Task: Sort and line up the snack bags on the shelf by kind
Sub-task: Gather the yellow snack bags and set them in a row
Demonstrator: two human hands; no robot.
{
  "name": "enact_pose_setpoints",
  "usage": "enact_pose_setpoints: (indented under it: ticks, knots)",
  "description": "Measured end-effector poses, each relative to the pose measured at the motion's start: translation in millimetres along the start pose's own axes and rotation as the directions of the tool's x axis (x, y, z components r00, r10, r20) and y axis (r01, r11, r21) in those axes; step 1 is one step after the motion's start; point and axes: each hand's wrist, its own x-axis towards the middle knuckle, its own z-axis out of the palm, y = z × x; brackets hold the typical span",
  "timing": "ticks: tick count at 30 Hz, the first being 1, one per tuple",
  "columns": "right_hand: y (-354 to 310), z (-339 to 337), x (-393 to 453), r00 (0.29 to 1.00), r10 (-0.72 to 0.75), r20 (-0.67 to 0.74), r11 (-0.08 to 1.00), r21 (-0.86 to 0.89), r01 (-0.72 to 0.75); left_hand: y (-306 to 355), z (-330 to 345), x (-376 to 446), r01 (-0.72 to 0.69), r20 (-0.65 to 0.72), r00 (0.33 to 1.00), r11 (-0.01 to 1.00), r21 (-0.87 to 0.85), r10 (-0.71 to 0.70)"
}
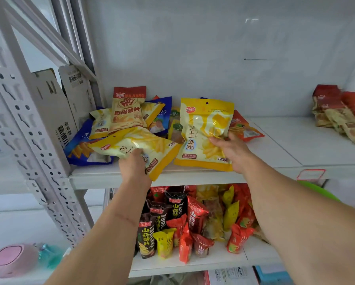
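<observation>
A mixed heap of snack bags lies at the left of the white shelf (275, 149). My left hand (134, 167) grips a yellow cheese-crisp bag (143, 145) lying tilted at the shelf's front edge. My right hand (232, 153) holds a second yellow bag (203, 128) of the same kind upright, to the right of the heap. Behind them a red-topped chip bag (128, 110) leans on the heap, with blue bags (82, 147) and an orange bag (243, 128) around it. A row of red-topped bags (341, 114) stands at the shelf's far right.
A perforated grey upright (36, 140) and cardboard boxes (55, 103) stand to the left of the heap. The lower shelf holds several dark, red and yellow yam-chip bags (193, 221). A pink object (14, 260) lies at the bottom left.
</observation>
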Motion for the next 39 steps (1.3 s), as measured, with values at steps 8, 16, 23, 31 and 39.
enact_pose_setpoints:
  ticks: [8,16,23,31,39]
  knots:
    - [1,-63,-3,0.995,-0.014,-0.100,0.997,0.069,0.021,-29,43,-33,-0.167,0.024,0.986,0.983,0.078,0.166]
    - [8,-179,22,0.992,0.020,-0.127,1.000,0.022,-0.017,-81,142,-61,-0.133,0.144,0.982,0.987,0.089,0.119]
    - [9,-316,67,0.988,0.012,-0.153,0.994,-0.105,-0.028,-152,253,-74,-0.077,0.373,0.927,0.994,0.074,0.044]
    - [22,-401,128,0.991,0.053,-0.124,0.993,-0.103,-0.066,-206,345,-68,-0.005,0.483,0.872,0.986,0.167,-0.077]
    - [23,-441,208,0.989,-0.008,-0.151,0.994,-0.112,-0.009,-239,428,-42,-0.201,0.459,0.888,0.930,0.309,0.040]
